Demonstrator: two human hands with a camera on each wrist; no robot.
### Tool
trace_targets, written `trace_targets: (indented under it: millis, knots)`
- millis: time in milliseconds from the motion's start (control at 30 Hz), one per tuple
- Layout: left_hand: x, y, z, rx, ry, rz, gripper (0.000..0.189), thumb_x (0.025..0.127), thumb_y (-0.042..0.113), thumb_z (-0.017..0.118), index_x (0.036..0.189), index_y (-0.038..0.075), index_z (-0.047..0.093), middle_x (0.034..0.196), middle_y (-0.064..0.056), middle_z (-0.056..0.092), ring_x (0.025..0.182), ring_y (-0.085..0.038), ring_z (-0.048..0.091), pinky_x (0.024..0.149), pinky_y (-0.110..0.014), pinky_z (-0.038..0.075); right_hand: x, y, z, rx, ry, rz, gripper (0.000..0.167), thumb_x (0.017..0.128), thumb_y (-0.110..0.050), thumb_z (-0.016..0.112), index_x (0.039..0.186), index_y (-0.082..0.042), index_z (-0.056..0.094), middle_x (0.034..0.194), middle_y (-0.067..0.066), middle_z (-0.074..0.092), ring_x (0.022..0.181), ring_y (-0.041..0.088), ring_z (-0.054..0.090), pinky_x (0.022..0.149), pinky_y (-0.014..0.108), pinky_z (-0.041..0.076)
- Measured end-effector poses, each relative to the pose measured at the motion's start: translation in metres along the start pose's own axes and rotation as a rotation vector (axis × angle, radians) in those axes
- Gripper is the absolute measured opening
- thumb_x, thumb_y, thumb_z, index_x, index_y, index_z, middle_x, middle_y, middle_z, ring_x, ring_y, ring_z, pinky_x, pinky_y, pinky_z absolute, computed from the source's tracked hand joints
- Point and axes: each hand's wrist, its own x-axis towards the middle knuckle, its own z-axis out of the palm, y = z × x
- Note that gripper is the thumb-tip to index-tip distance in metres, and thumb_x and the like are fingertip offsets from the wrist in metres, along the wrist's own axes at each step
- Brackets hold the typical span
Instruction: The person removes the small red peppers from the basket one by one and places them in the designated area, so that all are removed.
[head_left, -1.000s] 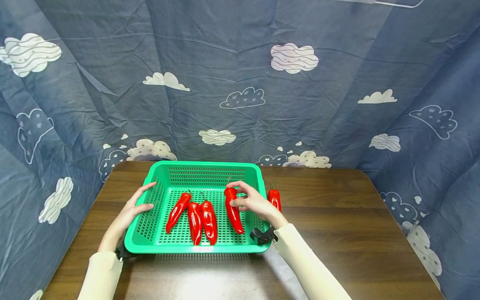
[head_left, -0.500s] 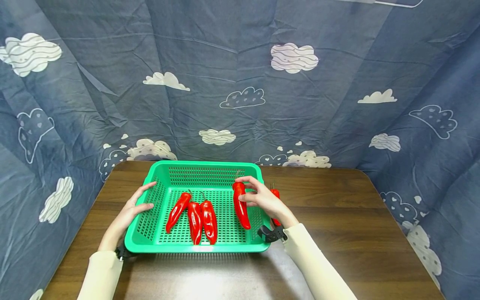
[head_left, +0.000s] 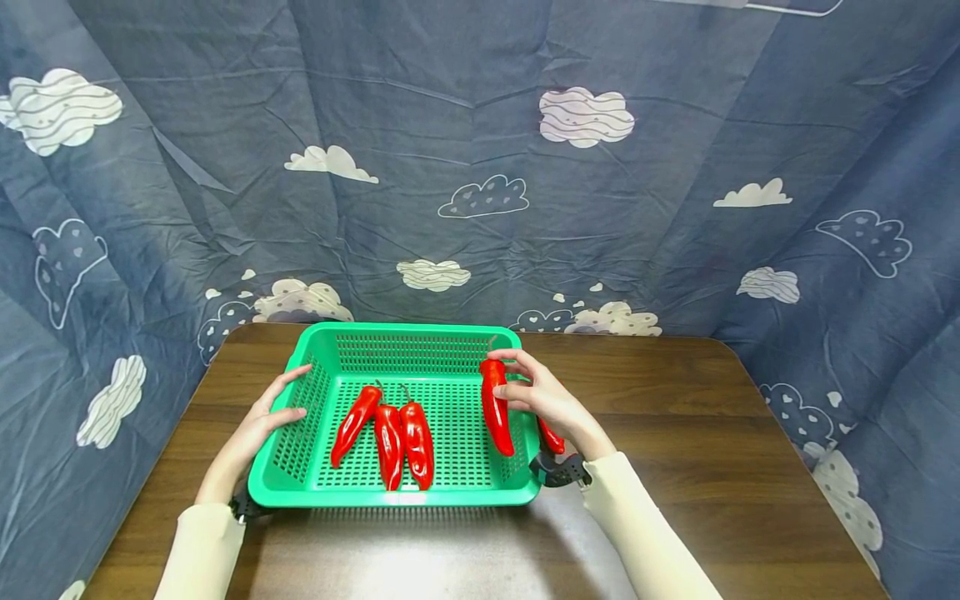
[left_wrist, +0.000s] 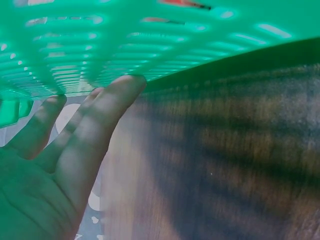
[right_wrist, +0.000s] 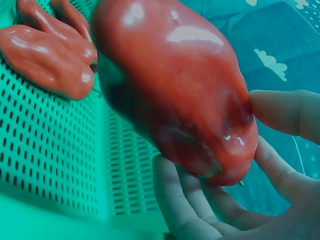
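Below centre, our right hand [head_left: 551,402] pinches a glossy, tapered pepper [head_left: 497,421]; lower left, our left hand [head_left: 258,423], spread, touches a perforated basket [head_left: 393,498].

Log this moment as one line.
left hand: touches green basket | right hand: holds red pepper over basket | in basket: three peppers | beside basket: another pepper

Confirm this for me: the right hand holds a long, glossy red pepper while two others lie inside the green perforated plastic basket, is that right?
Not quite: three other long, glossy red peppers, not two, lie inside the green perforated plastic basket, as the head view shows. The right hand does hold a long, glossy red pepper.
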Motion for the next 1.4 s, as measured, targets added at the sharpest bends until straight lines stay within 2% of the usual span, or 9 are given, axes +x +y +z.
trace_targets:
  millis: [200, 367, 500, 733, 867, 1100, 1167, 1300, 1400]
  knots:
    - [0.000, -0.001, 0.000, -0.008, -0.002, 0.002, 0.062, 0.094, 0.010, 0.053, 0.150, 0.013, 0.027, 0.156, -0.015, 0.011, 0.132, -0.035, 0.020, 0.095, -0.045, 0.030, -0.005, -0.002, -0.006, 0.000, 0.009, -0.017, 0.052, 0.091, -0.002, 0.057, 0.139, -0.003, 0.040, 0.133, 0.024, 0.042, 0.102, 0.030, 0.057, 0.082, 0.039, 0.051]
    - [0.000, 0.000, 0.000, -0.011, -0.006, -0.007, 0.062, 0.095, 0.011, 0.053, 0.151, 0.014, 0.026, 0.156, -0.015, 0.010, 0.130, -0.035, 0.024, 0.091, -0.036, 0.037, -0.009, -0.002, -0.012, -0.034, 0.030, -0.014, 0.053, 0.091, -0.005, 0.058, 0.140, -0.003, 0.040, 0.135, 0.023, 0.041, 0.108, 0.032, 0.053, 0.085, 0.041, 0.050]
    - [0.000, 0.000, 0.001, -0.009, -0.008, -0.007, 0.062, 0.095, 0.011, 0.053, 0.151, 0.014, 0.026, 0.156, -0.015, 0.011, 0.130, -0.034, 0.025, 0.090, -0.033, 0.038, -0.013, -0.001, -0.018, -0.043, 0.046, -0.024, 0.053, 0.090, -0.006, 0.058, 0.140, -0.004, 0.040, 0.136, 0.024, 0.041, 0.108, 0.033, 0.053, 0.085, 0.042, 0.050]
    - [0.000, 0.001, 0.001, -0.012, -0.007, 0.001, 0.063, 0.094, 0.009, 0.052, 0.151, 0.013, 0.026, 0.156, -0.015, 0.010, 0.131, -0.036, 0.023, 0.094, -0.045, 0.032, -0.018, 0.001, -0.027, -0.012, 0.068, -0.042, 0.053, 0.090, -0.004, 0.055, 0.140, -0.002, 0.038, 0.133, 0.027, 0.042, 0.102, 0.029, 0.055, 0.083, 0.042, 0.048]
    - [-0.001, 0.001, 0.000, -0.010, -0.004, 0.009, 0.062, 0.094, 0.008, 0.052, 0.150, 0.012, 0.026, 0.156, -0.016, 0.010, 0.132, -0.037, 0.021, 0.094, -0.047, 0.031, -0.020, 0.003, -0.031, 0.014, 0.078, -0.047, 0.052, 0.090, -0.002, 0.054, 0.139, 0.000, 0.038, 0.134, 0.026, 0.043, 0.102, 0.027, 0.056, 0.083, 0.042, 0.047]
    - [0.000, 0.001, 0.000, -0.009, -0.007, -0.005, 0.062, 0.094, 0.009, 0.051, 0.150, 0.013, 0.026, 0.155, -0.016, 0.010, 0.127, -0.036, 0.028, 0.089, -0.037, 0.040, -0.024, 0.007, -0.039, 0.030, 0.094, -0.051, 0.052, 0.092, -0.003, 0.053, 0.140, 0.001, 0.035, 0.135, 0.026, 0.042, 0.105, 0.025, 0.054, 0.082, 0.039, 0.049]
    - [0.000, 0.001, 0.000, -0.010, -0.005, -0.002, 0.062, 0.094, 0.008, 0.052, 0.150, 0.012, 0.026, 0.155, -0.016, 0.010, 0.128, -0.036, 0.027, 0.091, -0.040, 0.038, -0.025, 0.008, -0.041, 0.037, 0.100, -0.050, 0.052, 0.092, -0.003, 0.053, 0.140, 0.002, 0.034, 0.135, 0.026, 0.042, 0.105, 0.025, 0.054, 0.081, 0.039, 0.050]
    - [-0.001, 0.002, 0.000, -0.014, -0.001, 0.019, 0.063, 0.093, 0.006, 0.052, 0.150, 0.010, 0.026, 0.156, -0.017, 0.009, 0.135, -0.040, 0.016, 0.098, -0.056, 0.025, -0.027, 0.011, -0.045, 0.043, 0.107, -0.057, 0.051, 0.092, -0.002, 0.053, 0.139, 0.003, 0.033, 0.134, 0.027, 0.042, 0.103, 0.024, 0.055, 0.081, 0.039, 0.050]
    - [-0.001, 0.003, 0.000, -0.023, 0.002, 0.026, 0.063, 0.093, 0.006, 0.052, 0.150, 0.009, 0.026, 0.156, -0.017, 0.008, 0.137, -0.041, 0.011, 0.099, -0.061, 0.019, -0.029, 0.013, -0.049, 0.050, 0.113, -0.063, 0.050, 0.092, 0.000, 0.053, 0.138, 0.003, 0.033, 0.135, 0.028, 0.041, 0.101, 0.023, 0.057, 0.080, 0.040, 0.051]
